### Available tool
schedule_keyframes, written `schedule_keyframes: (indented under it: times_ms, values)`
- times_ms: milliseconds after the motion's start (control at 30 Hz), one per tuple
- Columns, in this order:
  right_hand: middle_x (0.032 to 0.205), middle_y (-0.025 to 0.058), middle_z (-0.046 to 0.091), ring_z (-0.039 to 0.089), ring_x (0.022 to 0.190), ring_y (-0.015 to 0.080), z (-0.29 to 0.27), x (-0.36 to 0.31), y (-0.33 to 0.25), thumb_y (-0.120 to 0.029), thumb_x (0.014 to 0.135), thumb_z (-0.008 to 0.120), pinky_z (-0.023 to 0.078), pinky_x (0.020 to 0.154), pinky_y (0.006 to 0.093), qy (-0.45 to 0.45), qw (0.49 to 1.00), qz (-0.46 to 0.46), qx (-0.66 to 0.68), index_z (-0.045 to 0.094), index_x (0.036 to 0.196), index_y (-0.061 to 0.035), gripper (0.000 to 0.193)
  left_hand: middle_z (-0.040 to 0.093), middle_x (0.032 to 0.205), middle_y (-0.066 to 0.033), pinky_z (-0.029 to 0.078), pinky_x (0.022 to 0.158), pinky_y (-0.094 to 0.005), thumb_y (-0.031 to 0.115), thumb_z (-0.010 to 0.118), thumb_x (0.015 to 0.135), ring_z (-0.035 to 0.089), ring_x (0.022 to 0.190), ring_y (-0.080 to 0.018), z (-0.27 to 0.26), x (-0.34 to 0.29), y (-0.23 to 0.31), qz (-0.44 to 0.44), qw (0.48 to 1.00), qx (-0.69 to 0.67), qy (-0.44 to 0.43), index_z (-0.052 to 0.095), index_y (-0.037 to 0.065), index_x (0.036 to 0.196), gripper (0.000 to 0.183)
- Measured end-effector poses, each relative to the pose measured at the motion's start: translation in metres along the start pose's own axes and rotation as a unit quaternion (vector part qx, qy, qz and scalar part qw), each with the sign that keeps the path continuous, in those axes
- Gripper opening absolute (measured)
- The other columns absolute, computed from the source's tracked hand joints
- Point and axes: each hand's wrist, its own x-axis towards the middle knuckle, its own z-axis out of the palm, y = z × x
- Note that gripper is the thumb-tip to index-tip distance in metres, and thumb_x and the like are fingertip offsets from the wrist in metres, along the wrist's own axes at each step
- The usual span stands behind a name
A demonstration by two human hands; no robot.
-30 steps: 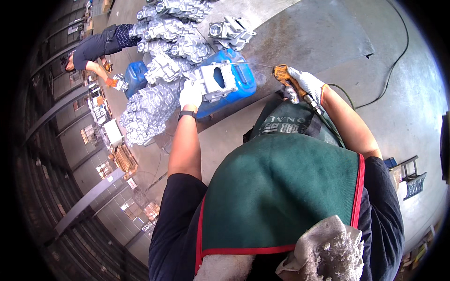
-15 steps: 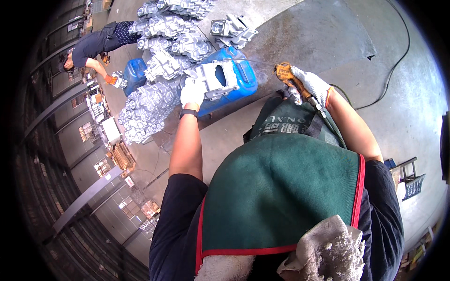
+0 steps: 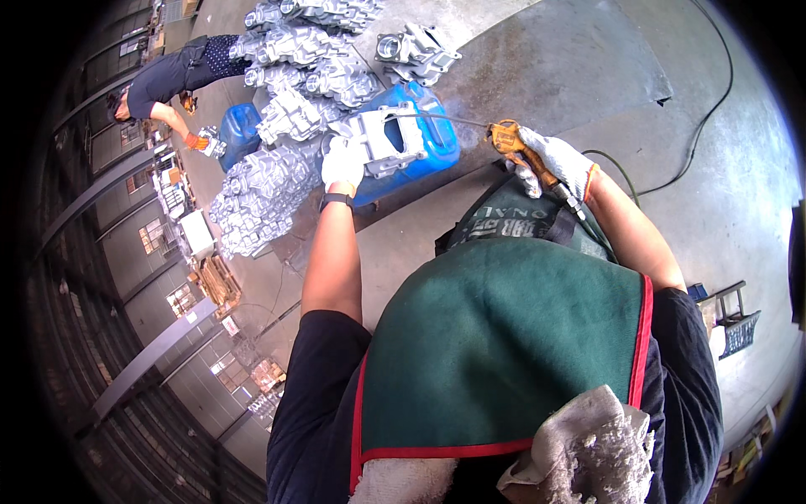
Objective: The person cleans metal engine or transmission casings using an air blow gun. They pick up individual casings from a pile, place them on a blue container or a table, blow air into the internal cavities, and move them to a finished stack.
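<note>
My left hand (image 3: 343,164), in a white glove, grips the near-left end of a silver cast-metal housing (image 3: 378,141). That housing rests on a blue plastic drum (image 3: 442,144) lying on its side, and a dark opening shows in its upper face. In my gloved right hand (image 3: 561,160) is a yellow air blow gun (image 3: 507,136), the fingers wrapped round its handle. From the gun a long thin nozzle reaches left to the housing's opening; whether its tip is inside, I cannot tell. A hose runs from the handle down beside my apron (image 3: 504,336).
Silver castings (image 3: 264,189) are piled left of and beyond the drum, with another casting (image 3: 417,52) apart on the floor. At far left a co-worker (image 3: 172,80) bends over a second blue drum (image 3: 241,134). A black hose (image 3: 703,126) crosses the floor at right, near a dark stool (image 3: 739,323).
My right hand and the blow gun have shifted slightly down and tilted a little. My left hand stays on the housing, which has barely moved.
</note>
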Motion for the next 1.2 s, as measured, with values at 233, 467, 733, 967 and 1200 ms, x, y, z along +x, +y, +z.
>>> schedule_keyframes:
  times_ms: [233,467,733,967,1200]
  values:
    - [0.064,0.0022,0.052,0.049,0.049,0.0108,-0.004,-0.028,0.000,-0.043,0.096,0.040,0.042,0.043,0.0247,0.042,0.999,0.010,-0.015,0.054,0.092,-0.0045,0.041,0.057,0.108,-0.0274,0.041,0.086,-0.0473,0.050,0.038,0.089,0.054,0.102,-0.0429,-0.008,-0.006,0.010,-0.016,1.000,-0.003,-0.006,0.050,0.003,0.114,0.054]
    - [0.064,0.0020,0.052,0.048,0.048,0.0112,-0.009,-0.031,0.008,-0.042,0.097,0.038,0.040,0.044,0.0239,-0.003,0.999,0.049,0.000,0.054,0.090,-0.0049,0.041,0.057,0.111,-0.0261,0.041,0.088,-0.0465,0.049,0.037,0.090,0.054,0.103,-0.0423,-0.001,-0.001,0.002,-0.005,1.000,0.006,0.001,0.049,0.003,0.118,0.056]
    - [0.064,0.0010,0.052,0.048,0.048,0.0106,0.000,-0.031,0.009,-0.043,0.096,0.040,0.039,0.043,0.0225,0.024,0.998,0.059,-0.017,0.055,0.090,-0.0047,0.042,0.060,0.107,-0.0254,0.043,0.087,-0.0445,0.048,0.043,0.087,0.057,0.102,-0.0399,-0.002,0.000,0.004,-0.009,1.000,-0.006,0.011,0.051,0.003,0.113,0.052]
    - [0.066,0.0015,0.052,0.047,0.048,0.0110,-0.007,-0.025,0.013,-0.045,0.095,0.042,0.040,0.043,0.0233,0.025,0.997,0.057,-0.040,0.055,0.089,-0.0040,0.043,0.057,0.111,-0.0266,0.041,0.089,-0.0458,0.049,0.039,0.089,0.054,0.105,-0.0413,-0.004,-0.003,0.006,-0.009,1.000,-0.007,-0.007,0.048,0.002,0.118,0.056]
    - [0.063,0.0011,0.051,0.047,0.047,0.0110,-0.007,-0.018,0.015,-0.042,0.097,0.039,0.039,0.042,0.0241,0.054,0.996,0.055,-0.053,0.055,0.087,-0.0053,0.042,0.057,0.112,-0.0272,0.040,0.089,-0.0458,0.050,0.038,0.089,0.053,0.105,-0.0417,-0.007,-0.007,0.012,-0.013,1.000,-0.006,-0.004,0.048,0.002,0.118,0.057]
